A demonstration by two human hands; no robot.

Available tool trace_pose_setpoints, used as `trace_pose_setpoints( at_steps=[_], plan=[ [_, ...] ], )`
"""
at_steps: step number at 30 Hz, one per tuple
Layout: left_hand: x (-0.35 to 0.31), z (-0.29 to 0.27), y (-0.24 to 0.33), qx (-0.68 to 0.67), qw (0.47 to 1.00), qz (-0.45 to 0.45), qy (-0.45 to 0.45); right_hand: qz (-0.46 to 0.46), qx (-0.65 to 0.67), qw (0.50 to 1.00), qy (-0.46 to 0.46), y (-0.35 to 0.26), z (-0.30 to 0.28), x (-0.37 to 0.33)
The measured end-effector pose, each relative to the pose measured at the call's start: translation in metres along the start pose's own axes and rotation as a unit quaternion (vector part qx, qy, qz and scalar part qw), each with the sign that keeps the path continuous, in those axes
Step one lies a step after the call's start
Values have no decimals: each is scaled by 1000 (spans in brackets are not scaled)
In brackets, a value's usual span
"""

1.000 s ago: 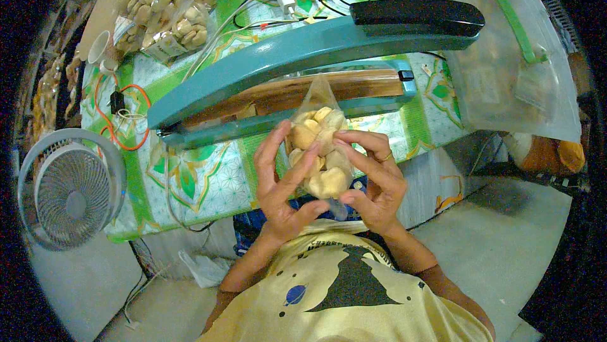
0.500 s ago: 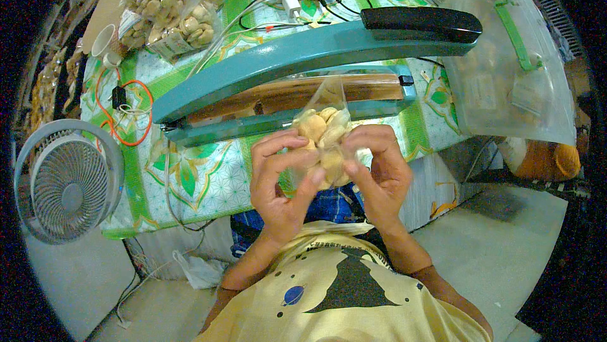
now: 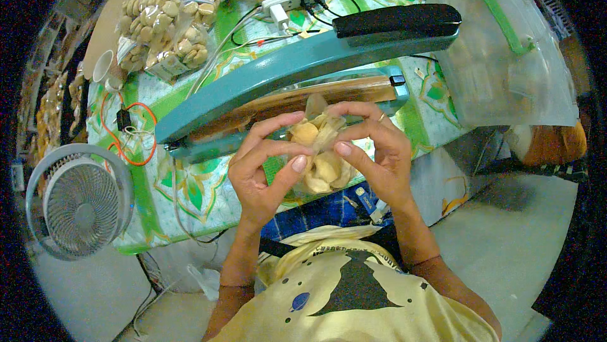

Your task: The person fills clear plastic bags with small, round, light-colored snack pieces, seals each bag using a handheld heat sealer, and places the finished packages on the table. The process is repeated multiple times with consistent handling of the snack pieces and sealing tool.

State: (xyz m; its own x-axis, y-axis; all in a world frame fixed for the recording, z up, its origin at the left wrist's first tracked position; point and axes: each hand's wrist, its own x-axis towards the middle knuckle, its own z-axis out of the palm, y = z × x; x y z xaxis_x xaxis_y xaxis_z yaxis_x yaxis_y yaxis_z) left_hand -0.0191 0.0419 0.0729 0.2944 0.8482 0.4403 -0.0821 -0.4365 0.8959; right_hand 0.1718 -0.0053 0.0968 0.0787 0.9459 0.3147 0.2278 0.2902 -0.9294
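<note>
Between my two hands is a small clear plastic bag [image 3: 327,170] filled with pale tan, flattish round pieces that look like biscuits. My left hand [image 3: 260,168] pinches its left side with thumb and fingers. On the right side, my right hand [image 3: 381,158] grips the film the same way, index finger reaching over the top. The bag sits at the front edge of a teal bar heat sealer [image 3: 265,73]. Its arm, with a black handle [image 3: 398,20], is raised over the brown sealing strip [image 3: 278,105].
Several filled bags [image 3: 165,25] are piled at the back left beside paper cups [image 3: 104,65]. A power strip [image 3: 296,0] with plugs lies behind the sealer. At left are an orange cord [image 3: 155,143] and a grey fan [image 3: 82,209]; a translucent plastic bin [image 3: 506,57] stands at right.
Both hands have spread slightly and their fingers have moved up the bag, whose top now looks lower and bunched. The whole view has shifted a little.
</note>
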Motion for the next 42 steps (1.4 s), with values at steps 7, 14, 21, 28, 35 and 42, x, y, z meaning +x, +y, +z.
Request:
trace_pose_setpoints(
  at_steps=[7, 14, 21, 28, 35, 42],
  plan=[
    [-5, -3, -18, 40, 997, 61, 40, -112, -19, 991, 63, 13, -3, 5],
    [-8, 2, -11, 49, 996, 70, 38, -104, -29, 993, 53, 2, -17, 0],
    [-8, 20, -11, 76, 996, 33, 22, -79, -21, 997, 7, 2, -17, 10],
    [-11, 14, -3, 27, 999, 9, 24, -86, -61, 994, -27, -3, -26, 8],
    [-9, 17, 6, 99, 994, -42, 31, -76, -43, 996, -20, 3, -16, 12],
    [-15, 18, 13, 87, 993, -72, 45, -66, -70, 995, -41, -1, -25, 11]
  ],
)
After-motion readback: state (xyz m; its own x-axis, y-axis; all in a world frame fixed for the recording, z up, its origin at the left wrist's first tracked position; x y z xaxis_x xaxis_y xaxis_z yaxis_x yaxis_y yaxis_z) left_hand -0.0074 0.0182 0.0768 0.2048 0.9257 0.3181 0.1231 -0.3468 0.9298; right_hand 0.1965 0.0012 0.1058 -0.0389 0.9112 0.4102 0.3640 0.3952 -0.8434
